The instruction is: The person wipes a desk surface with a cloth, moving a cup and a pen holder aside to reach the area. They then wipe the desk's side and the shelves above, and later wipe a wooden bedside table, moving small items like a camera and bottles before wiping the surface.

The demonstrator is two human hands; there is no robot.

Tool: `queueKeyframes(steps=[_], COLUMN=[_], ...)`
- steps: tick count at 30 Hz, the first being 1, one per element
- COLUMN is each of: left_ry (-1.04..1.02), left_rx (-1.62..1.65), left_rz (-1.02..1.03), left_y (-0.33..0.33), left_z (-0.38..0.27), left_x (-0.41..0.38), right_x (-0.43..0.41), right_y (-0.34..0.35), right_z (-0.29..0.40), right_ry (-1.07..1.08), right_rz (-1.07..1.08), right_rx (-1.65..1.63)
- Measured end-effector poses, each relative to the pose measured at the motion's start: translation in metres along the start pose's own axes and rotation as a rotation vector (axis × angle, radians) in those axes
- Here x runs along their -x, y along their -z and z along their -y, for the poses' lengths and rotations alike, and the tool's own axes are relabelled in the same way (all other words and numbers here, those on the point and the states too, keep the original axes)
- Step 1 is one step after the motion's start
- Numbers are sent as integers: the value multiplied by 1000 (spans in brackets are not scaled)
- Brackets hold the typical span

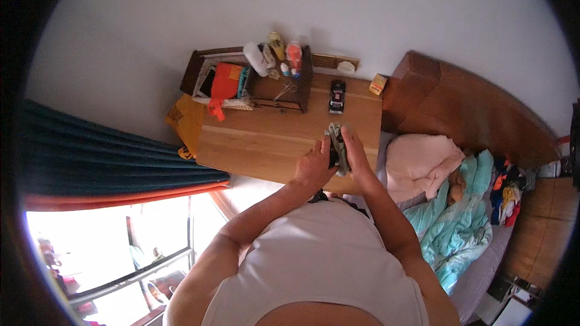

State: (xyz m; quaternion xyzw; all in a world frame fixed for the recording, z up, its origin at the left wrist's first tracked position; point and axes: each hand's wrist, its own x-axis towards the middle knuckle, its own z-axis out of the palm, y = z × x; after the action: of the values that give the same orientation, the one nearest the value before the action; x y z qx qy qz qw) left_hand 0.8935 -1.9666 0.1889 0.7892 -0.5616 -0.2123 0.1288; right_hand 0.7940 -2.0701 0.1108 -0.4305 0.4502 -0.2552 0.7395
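Over the near right part of a wooden desk [267, 140], my left hand [316, 161] and my right hand [355, 151] hold a small folded greenish-grey item [340, 149] between them, perhaps cloth. Something dark shows on its left side, against my left fingers; what it is cannot be told. Beyond the hands a black toy car [336, 96] rests on the desk. Scissors [285, 90] lie on a dark wooden shelf unit [302, 95] at the back, to the left of the car.
Bottles [293, 54] stand on the shelf unit beside an orange cloth item [225, 80]. A small yellow box [378, 84] sits at the desk's back right corner. To the right is a bed with a pink pillow [419, 160] and a turquoise quilt [457, 231]. A dark curtain [104, 154] hangs left.
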Motion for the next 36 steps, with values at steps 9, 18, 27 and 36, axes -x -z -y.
queueKeyframes(steps=[9,18,27,36], left_ry=[-45,-79,398,322], left_rx=[-150,524,1818,2140], left_rz=[-221,-117,-186,186], left_y=[18,24,8,13], left_z=[36,77,76,92], left_x=[28,39,24,22], right_x=[21,36,43,28], right_y=[-54,-80,-131,-121], right_z=[13,4,10,23], right_ry=[156,-200,540,755], right_rz=[188,249,-95,-153], right_rx=[165,-447,357,687])
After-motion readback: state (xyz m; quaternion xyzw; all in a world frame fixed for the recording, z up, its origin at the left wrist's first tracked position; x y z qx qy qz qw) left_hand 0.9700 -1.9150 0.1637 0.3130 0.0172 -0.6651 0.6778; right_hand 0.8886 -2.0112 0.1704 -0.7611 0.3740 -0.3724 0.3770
